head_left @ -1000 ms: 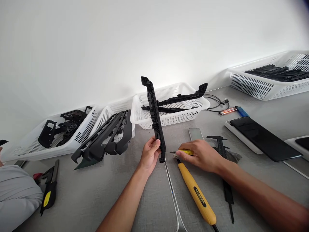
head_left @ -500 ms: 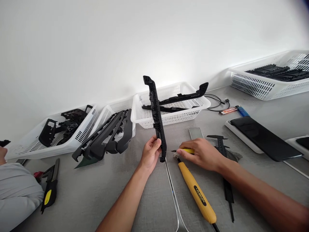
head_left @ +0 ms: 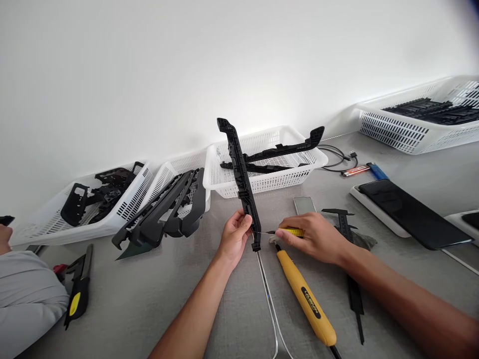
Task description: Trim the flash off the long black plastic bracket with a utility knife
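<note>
Left hand (head_left: 234, 235) pinches a black strip (head_left: 242, 184) over the desk (head_left: 239, 314), long axis running away, hooked far end leftward. Right hand (head_left: 312, 237) grips a yellow-handled tool (head_left: 294, 232), tip pointing left at the strip (contact unclear), handle partly hidden.

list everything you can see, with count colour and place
Long part: 1, black, in left hand
Thin-bladed tool: 1, yellow, in right hand
Corded tool: 1, yellow, near right hand
Wire frame: 1, silver, front centre
Baskets: 4, white, along wall
Basket parts: many, black, in or across baskets
Calipers: 1, black, partly under right forearm
Small rectangle: 1, grey, beyond right hand
Cable: 1, black, right of centre basket
Small items: 2, orange-white and blue, by cable
Phone: 1, black, on a box
Boxes: 2, white, right side
Yellow-patched tool: 1, black, far left
Table: 1, grey, underneath
Co-worker's sleeve: 1, grey, left edge
Co-worker's hand: 1, bare, left edge
Own hands: 2, bare, centre
</note>
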Demonstrator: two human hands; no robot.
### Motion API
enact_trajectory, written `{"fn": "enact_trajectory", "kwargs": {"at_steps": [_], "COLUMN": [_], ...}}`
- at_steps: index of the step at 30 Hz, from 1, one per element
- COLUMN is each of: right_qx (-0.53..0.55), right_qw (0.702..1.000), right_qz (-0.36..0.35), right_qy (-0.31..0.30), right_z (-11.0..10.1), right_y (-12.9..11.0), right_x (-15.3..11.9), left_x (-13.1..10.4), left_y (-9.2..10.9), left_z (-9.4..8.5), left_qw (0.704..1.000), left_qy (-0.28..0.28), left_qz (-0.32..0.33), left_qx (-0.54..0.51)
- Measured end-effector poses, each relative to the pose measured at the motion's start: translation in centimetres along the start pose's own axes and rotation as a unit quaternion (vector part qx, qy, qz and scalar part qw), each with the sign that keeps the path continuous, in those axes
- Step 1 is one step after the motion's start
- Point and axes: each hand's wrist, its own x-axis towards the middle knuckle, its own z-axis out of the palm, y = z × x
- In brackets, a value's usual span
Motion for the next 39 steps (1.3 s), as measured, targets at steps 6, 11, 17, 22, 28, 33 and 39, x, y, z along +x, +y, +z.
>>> {"fn": "enact_trajectory", "kwargs": {"at_steps": [6,11,17,22,28,33,39], "right_qx": [-0.009,-0.010,-0.013,-0.035,-0.025,-0.004,-0.012], "right_qw": [1.000,1.000,1.000,0.999,0.999,1.000,0.999], "right_qz": [0.006,0.014,0.026,0.031,0.027,0.025,0.024], "right_qy": [0.000,0.000,0.001,0.005,0.001,0.016,0.036], "right_z": [-0.03,-0.02,-0.20,-0.41,-0.59,-0.49,-0.20], "right_y": [-0.02,-0.10,0.13,0.28,0.31,0.26,0.34], "right_x": [0.03,0.06,0.13,0.14,0.06,0.02,0.04], "left_x": [-0.08,-0.11,-0.02,0.05,-0.06,-0.06,-0.14], "left_y": [0.01,0.07,-0.18,-0.31,-0.15,-0.11,0.11], "left_z": [-0.04,0.01,-0.21,-0.28,-0.06,-0.07,0.11], "left_qw": [1.000,1.000,1.000,1.000,1.000,1.000,0.999], "left_qy": [-0.007,-0.005,-0.011,-0.013,-0.004,-0.008,-0.011], "left_qz": [0.002,-0.003,0.000,0.001,0.002,0.001,-0.009], "left_qx": [0.012,0.016,0.015,0.010,0.011,0.019,0.029]}}
